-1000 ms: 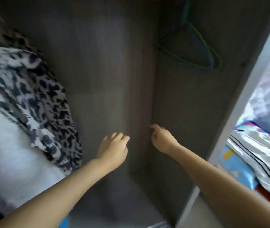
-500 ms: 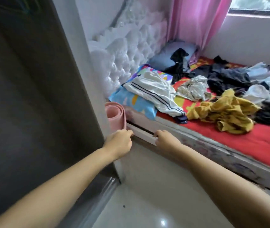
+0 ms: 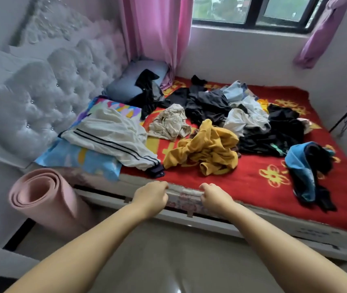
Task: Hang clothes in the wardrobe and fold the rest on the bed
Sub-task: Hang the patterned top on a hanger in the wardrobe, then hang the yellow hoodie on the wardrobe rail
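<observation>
Two bare hands are on record in the head view, the only view supplied: our left hand [image 3: 150,196] and our right hand [image 3: 215,196] hover side by side at the near edge of the bed [image 3: 252,180], both arms extended over the floor [image 3: 168,250]. We find the fingers [image 3: 157,186] of each hand curled into a loose fist with nothing grasped; whether the knuckles touch the bed edge cannot be told. The clothes lie unfolded on the red bedcover. Nearest the hands is a crumpled yellow garment [image 3: 206,151], just beyond the gap between them. To its left a white garment with dark stripes [image 3: 111,138] is draped over a colourful pillow [image 3: 75,157] at the head of the bed. A beige garment [image 3: 169,123] lies behind the yellow one, and a heap of dark clothes [image 3: 210,104] with some white and pale blue pieces spreads across the middle. A blue and black garment [image 3: 307,170] lies apart at the right. A grey pillow [image 3: 130,81] sits in the far corner with a black item on it. We note a tufted white headboard [image 3: 37,87] at left, a rolled pink mat [image 3: 41,197] standing beside the bed, pink curtains [image 3: 155,28] and a window [image 3: 252,11] behind.
</observation>
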Demonstrator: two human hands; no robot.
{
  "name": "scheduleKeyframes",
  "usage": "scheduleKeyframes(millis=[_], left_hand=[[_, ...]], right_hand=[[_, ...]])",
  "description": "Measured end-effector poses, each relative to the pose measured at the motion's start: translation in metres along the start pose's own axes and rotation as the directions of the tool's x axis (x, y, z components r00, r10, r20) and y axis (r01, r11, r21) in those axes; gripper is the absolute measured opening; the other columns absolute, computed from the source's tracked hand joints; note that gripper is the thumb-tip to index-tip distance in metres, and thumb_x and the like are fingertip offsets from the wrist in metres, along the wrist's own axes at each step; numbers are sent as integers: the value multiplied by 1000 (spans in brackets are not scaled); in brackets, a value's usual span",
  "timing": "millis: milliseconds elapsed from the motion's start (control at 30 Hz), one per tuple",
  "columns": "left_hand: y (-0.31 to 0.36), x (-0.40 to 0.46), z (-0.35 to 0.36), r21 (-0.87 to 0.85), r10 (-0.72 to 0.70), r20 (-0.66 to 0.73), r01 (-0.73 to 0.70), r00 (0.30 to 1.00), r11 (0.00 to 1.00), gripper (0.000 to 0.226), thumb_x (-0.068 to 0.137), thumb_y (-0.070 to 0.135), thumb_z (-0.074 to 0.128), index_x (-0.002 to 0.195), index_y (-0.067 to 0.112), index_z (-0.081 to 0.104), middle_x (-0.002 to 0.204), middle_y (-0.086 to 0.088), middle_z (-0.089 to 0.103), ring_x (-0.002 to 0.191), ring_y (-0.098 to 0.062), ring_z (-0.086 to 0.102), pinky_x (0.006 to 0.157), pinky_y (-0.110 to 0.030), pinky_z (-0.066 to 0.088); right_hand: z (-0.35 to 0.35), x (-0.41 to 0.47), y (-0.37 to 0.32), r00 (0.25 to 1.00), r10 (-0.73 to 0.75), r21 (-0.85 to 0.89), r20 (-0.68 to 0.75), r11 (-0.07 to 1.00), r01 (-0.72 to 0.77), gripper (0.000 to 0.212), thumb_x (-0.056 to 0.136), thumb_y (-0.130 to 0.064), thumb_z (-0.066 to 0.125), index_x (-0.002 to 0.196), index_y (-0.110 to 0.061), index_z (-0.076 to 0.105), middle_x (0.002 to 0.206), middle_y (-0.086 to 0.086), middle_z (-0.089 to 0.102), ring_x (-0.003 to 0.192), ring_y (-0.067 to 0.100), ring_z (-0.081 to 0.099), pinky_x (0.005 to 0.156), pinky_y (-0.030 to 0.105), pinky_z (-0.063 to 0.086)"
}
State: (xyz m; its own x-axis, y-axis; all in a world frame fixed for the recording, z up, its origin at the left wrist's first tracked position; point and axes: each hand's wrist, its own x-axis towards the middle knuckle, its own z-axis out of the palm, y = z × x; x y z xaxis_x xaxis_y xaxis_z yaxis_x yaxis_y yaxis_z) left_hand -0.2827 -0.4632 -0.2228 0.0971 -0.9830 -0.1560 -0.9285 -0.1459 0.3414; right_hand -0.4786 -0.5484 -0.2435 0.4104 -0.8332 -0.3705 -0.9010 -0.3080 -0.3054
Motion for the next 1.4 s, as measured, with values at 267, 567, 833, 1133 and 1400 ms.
scheduleKeyframes(millis=[267,567,833,1133,1400], left_hand=[[22,146,0,20,163,49,-164,985,986,37,95,21,40,130,17,53,125,-2,60,109,-21,57,83,-35,48],[32,300,10,20,246,207,-256,947,967,29,95,22,40,119,17,57,113,-2,63,100,-22,59,74,-36,50],[41,402,55,-122,138,277,-108,951,987,33,94,19,41,121,17,59,110,-2,65,93,-19,60,69,-31,48],[71,548,137,-95,-183,231,209,956,973,55,96,31,47,145,15,28,145,-10,35,133,-29,34,104,-41,36],[48,612,194,-136,-393,384,473,835,871,78,94,35,54,153,19,4,150,-10,32,133,-30,38,105,-46,38]], right_hand=[[-34,81,60,987,157,92,-40,984,-153,41,97,-23,38,136,-15,46,129,10,52,115,26,52,93,38,46],[-69,177,111,949,314,201,-22,931,-303,41,96,-20,38,136,-13,48,129,10,55,113,26,54,90,39,49],[-76,292,178,939,340,263,45,903,-339,39,96,-16,38,133,-9,49,131,13,54,116,27,54,92,37,47],[-100,467,276,912,409,354,-9,855,-380,55,94,-22,49,144,-10,30,142,18,36,128,35,39,103,46,39],[-59,531,316,820,519,440,241,695,-569,84,90,-28,62,152,-11,8,141,17,44,121,35,50,91,38,44]])
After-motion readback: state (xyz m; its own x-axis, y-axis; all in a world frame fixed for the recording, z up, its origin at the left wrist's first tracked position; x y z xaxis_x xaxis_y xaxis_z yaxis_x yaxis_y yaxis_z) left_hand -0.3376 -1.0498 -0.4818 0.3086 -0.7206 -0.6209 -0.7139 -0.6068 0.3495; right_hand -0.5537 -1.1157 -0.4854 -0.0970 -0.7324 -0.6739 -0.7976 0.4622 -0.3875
